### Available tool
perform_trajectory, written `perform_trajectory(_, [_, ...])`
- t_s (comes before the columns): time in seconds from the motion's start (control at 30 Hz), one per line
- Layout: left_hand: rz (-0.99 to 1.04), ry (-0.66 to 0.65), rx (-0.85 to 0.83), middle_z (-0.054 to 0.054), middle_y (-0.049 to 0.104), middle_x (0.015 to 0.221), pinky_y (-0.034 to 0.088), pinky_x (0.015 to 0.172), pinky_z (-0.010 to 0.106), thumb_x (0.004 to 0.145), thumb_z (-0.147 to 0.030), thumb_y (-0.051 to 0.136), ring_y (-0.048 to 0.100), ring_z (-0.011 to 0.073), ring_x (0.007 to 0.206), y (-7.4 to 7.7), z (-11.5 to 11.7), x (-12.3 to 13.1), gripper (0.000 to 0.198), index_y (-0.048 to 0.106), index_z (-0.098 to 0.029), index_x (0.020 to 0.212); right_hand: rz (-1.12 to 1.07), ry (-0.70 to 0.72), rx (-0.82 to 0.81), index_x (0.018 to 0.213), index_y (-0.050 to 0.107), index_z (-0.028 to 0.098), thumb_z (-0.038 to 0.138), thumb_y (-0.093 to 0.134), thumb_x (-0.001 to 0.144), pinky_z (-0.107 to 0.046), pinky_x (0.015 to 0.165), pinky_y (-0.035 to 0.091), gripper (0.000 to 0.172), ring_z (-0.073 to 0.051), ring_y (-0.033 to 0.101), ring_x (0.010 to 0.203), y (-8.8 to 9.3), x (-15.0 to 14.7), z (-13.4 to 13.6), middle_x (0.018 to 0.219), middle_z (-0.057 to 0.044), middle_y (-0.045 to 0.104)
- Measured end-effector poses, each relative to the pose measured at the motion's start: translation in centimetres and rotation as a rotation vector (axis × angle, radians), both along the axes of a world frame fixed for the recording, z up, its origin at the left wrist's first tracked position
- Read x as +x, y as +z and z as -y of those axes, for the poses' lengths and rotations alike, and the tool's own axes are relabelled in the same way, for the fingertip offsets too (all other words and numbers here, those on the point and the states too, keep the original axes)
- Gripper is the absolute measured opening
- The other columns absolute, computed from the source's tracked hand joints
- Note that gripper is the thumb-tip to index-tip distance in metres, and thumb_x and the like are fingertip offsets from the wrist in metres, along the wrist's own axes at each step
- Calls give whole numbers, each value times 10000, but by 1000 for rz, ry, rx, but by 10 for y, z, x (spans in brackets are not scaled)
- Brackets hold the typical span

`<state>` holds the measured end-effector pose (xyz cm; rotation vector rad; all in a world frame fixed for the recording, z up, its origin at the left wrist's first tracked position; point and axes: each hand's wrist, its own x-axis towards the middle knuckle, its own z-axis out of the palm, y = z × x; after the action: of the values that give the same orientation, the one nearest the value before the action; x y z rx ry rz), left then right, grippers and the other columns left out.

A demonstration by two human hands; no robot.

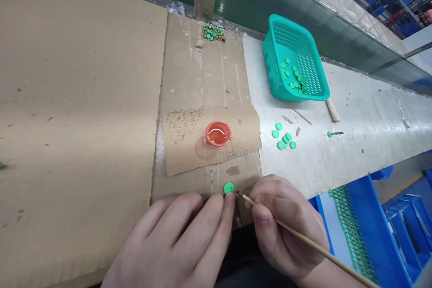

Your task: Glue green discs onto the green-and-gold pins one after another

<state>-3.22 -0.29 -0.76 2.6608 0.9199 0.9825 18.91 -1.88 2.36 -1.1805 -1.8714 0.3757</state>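
My left hand (178, 238) lies flat on the cardboard at the near edge, fingers stretched out, with a fingertip touching a small green disc (228, 187). My right hand (286, 229) is closed in a pinch on a thin wooden stick (313, 245), whose tip points at that disc from the right. Just beyond, a small red cap (218, 133) holding clear liquid sits on a loose piece of cardboard.
Several loose green discs (284, 138) lie on the white bench, and more sit in a teal mesh basket (297, 60) behind them. A heap of tiny green parts (212, 32) lies at the back. Blue bins (388, 234) and a green spiked strip (351, 229) stand below right.
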Motion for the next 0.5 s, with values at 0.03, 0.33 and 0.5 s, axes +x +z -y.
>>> perform_trajectory(0.03, [-3, -10, 1, 106, 864, 1239, 446, 892, 500, 1100, -65, 609, 622, 328, 1065, 0, 0, 0, 273, 823, -98, 1265, 1, 0, -4, 1102, 674, 216, -45, 614, 1020, -312, 625, 625, 280, -161, 670, 708, 0, 0, 0, 866, -28, 714])
perform_trajectory(0.33, [-40, 11, 19, 65, 868, 1279, 478, 909, 497, 1096, -95, 657, 664, 302, 1062, -1, 0, -3, 241, 844, -167, 1230, -215, -84, 0, 1244, 726, 215, -16, 654, 1054, -355, 684, 677, 308, -188, 762, 786, -7, 2, 9, 947, -39, 790])
perform_trajectory(0.5, [-19, -12, -25, 39, 876, 1252, 513, 945, 467, 1146, -118, 628, 706, 271, 1055, 12, -7, 1, 225, 831, -170, 1227, -225, -98, -119, 1470, 770, 266, -16, 632, 1094, -375, 942, 731, 490, -215, 867, 1084, -4, 20, 13, 1197, -51, 893])
